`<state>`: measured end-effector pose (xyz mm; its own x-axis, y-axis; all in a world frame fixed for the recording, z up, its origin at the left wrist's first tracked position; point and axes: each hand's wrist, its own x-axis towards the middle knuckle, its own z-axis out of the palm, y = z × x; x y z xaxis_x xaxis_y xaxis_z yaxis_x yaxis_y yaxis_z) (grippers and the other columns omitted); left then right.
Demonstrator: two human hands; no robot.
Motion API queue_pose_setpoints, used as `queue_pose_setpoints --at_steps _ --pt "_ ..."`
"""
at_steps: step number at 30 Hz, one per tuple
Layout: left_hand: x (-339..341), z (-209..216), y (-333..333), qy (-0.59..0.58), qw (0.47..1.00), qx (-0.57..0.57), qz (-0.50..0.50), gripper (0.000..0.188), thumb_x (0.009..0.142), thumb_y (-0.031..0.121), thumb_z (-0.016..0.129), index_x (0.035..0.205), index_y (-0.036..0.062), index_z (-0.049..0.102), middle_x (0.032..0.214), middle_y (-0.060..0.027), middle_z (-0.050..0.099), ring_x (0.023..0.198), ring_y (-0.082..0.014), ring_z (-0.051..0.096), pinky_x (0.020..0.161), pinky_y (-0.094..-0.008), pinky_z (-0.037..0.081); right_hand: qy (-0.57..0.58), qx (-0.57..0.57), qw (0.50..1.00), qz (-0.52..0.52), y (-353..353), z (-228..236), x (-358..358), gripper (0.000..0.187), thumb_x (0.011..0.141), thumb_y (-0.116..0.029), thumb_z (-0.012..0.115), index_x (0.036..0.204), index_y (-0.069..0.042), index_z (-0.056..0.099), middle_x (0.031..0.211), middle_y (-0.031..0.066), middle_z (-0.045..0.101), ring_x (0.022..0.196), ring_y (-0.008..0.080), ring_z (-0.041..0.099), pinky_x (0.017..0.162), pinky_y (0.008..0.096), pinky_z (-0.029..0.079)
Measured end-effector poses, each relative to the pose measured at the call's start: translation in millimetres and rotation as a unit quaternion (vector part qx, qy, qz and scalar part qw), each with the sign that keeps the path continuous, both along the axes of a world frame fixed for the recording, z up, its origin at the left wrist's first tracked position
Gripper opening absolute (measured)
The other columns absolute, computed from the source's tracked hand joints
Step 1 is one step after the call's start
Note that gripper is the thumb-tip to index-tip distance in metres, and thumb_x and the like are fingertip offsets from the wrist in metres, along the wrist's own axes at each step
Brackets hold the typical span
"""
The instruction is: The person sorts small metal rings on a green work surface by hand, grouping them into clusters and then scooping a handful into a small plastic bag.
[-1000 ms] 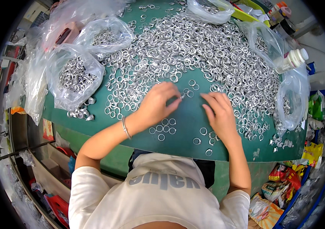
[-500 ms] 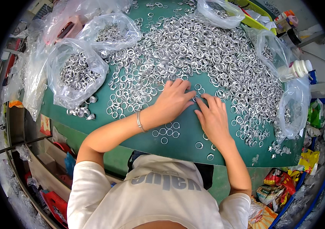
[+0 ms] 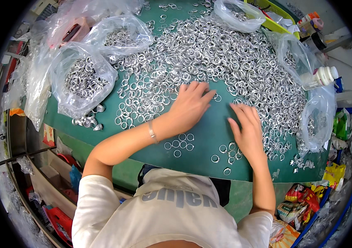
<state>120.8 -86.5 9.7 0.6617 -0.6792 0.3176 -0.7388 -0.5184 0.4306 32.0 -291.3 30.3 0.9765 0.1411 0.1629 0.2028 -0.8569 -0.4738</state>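
A large heap of silver metal rings (image 3: 209, 49) covers the back of the green table. My left hand (image 3: 187, 106), a bangle (image 3: 152, 131) on its wrist, lies palm down at the heap's front edge, fingers and thumb apart. A few loose rings (image 3: 217, 98) lie just beyond its blurred index fingertip. To the right, my right hand (image 3: 248, 127) is open, thumb spread from the fingers, beside the heap's right arm. Under its palm edge lies a small cluster of rings (image 3: 231, 153). Nearer the front edge, several rings (image 3: 183, 144) sit flat in a separate group.
Clear plastic bags of rings (image 3: 109, 76) stand at the left, with others at the back and right. A white bottle (image 3: 322, 77) lies at the right edge. Thicker rings (image 3: 88, 120) sit by the left bag. A yellow-green bin (image 3: 273, 22) stands at the back right.
My right hand has moved right, away from my left hand, and its thumb has spread. The left hand has stayed nearly in place. The rings between the hands have shifted.
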Motion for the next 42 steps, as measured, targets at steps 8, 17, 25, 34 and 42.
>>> queue_pose_setpoints --at_steps 8,17,25,34,42 --pt "-2 -5 30 0.018 0.998 0.045 -0.037 0.028 0.080 0.009 0.069 0.108 0.0084 0.065 0.112 -0.0080 0.053 0.102 -0.0261 0.050 0.082 -0.0380 0.036 -0.014 -0.156 0.986 0.049 18 2 -13 0.037 0.082 -0.018 0.070 0.114 -0.002 0.063 0.119 0.0106 0.056 0.108 0.0278 0.050 0.088 0.0422 0.039" --pt "-11 -1 48 0.020 0.997 0.005 0.070 0.041 0.079 0.016 0.073 0.116 0.0048 0.058 0.112 -0.0100 0.053 0.102 -0.0268 0.051 0.083 -0.0385 0.036 -0.019 0.002 0.996 0.081 31 -2 23 0.025 0.078 -0.010 0.072 0.100 -0.001 0.066 0.096 0.0109 0.057 0.093 0.0287 0.055 0.080 0.0384 0.043" --pt "-14 -3 72 0.011 0.995 0.030 0.091 0.033 0.079 0.010 0.070 0.111 0.0071 0.060 0.111 -0.0085 0.053 0.101 -0.0266 0.050 0.082 -0.0386 0.036 0.017 0.033 0.990 0.135 53 -13 34 0.036 0.077 -0.006 0.071 0.112 -0.002 0.063 0.107 0.0107 0.054 0.096 0.0296 0.053 0.081 0.0391 0.044" --pt "2 -14 65 -0.037 0.992 0.044 0.109 0.026 0.078 0.010 0.070 0.104 0.0097 0.064 0.115 -0.0084 0.053 0.106 -0.0284 0.048 0.084 -0.0406 0.037 -0.015 0.053 0.993 0.108 43 -2 32 0.030 0.080 -0.004 0.068 0.110 -0.002 0.064 0.109 0.0106 0.057 0.099 0.0294 0.055 0.085 0.0388 0.045" --pt "-58 15 48 0.065 0.997 0.027 -0.030 0.044 0.078 0.007 0.070 0.120 0.0068 0.057 0.125 -0.0129 0.048 0.109 -0.0341 0.048 0.091 -0.0468 0.038 0.100 0.130 0.986 -0.003 -18 19 -68 0.030 0.079 0.001 0.065 0.109 -0.001 0.066 0.114 0.0111 0.061 0.102 0.0310 0.055 0.092 0.0378 0.044"
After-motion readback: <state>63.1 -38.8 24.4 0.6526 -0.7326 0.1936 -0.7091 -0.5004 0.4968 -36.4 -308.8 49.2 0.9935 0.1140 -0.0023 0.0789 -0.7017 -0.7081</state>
